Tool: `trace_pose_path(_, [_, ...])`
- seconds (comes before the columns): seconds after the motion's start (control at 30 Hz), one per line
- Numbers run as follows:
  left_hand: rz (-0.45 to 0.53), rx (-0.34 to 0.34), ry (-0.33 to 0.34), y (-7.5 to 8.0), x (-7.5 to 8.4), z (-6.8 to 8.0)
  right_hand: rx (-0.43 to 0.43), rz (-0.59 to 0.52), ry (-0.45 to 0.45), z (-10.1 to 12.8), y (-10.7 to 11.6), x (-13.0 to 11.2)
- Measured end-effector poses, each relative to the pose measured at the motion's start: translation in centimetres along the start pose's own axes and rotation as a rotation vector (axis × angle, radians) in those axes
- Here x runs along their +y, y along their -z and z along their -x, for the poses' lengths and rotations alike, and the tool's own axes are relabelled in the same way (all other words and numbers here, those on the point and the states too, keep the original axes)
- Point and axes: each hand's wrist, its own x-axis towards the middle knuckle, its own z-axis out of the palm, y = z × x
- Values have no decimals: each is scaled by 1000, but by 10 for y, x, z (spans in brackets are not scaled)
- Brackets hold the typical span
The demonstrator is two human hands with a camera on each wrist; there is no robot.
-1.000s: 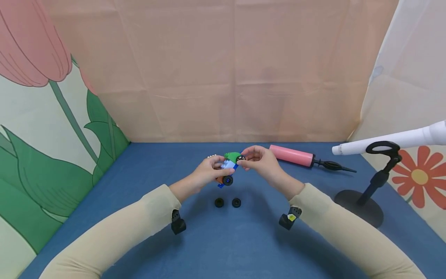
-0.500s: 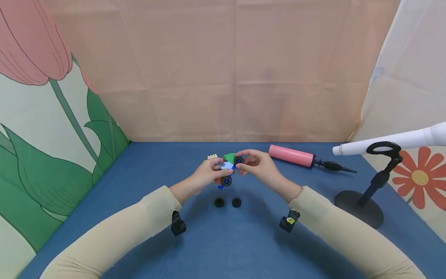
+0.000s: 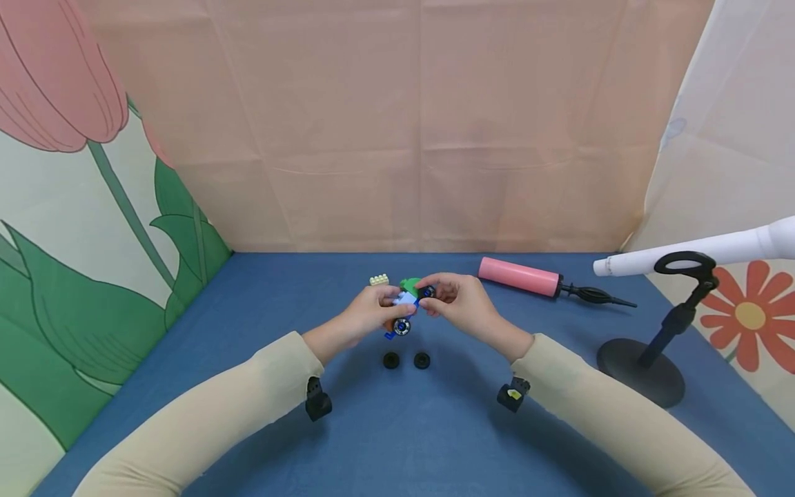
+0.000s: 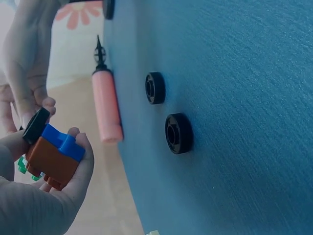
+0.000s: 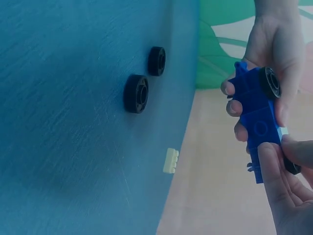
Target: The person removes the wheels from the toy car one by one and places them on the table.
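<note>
My left hand (image 3: 366,312) grips a toy car (image 3: 406,298) built of blocks, held up over the table. It has green, light-blue and orange-brown bricks on a blue base (image 5: 259,122), whose underside faces the right wrist view. A black wheel (image 3: 401,326) sits on the car's near end, by the left thumb. With thumb and fingers my right hand (image 3: 462,304) pinches a second black wheel (image 3: 426,293) at the side of the far end. That wheel is partly hidden by fingers in the right wrist view. Two loose black wheels, one left (image 3: 391,360) and one right (image 3: 422,360), lie below the hands.
A cream brick (image 3: 379,279) lies on the blue table (image 3: 397,435) behind the left hand. Toward the back right is a pink hand pump (image 3: 520,276) with a black nozzle. At the right, a black stand (image 3: 642,369) rises beside a white tube (image 3: 695,250).
Both hands and the car have come slightly lower, and the right hand has shifted a little left with its fingers on the far wheel. More of the cream brick shows. The loose wheels have stayed put.
</note>
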Motion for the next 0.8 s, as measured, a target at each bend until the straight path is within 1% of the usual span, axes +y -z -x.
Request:
trace_pose_path(0.1, [-4,-10,-7,0,0,0,5,29,-8,1,-1,0])
trace_pose_path(0.2, [-3,-20,-11,1,-1,0,9,31,-18,1,-3,0])
trace_pose_path(0.43, [-15,-31,-23,2,0,0,21,30,0,3,-5,2])
trace_pose_path(0.8, [-41,-40,-42,5,1,-1,27,91,14,3,-6,0])
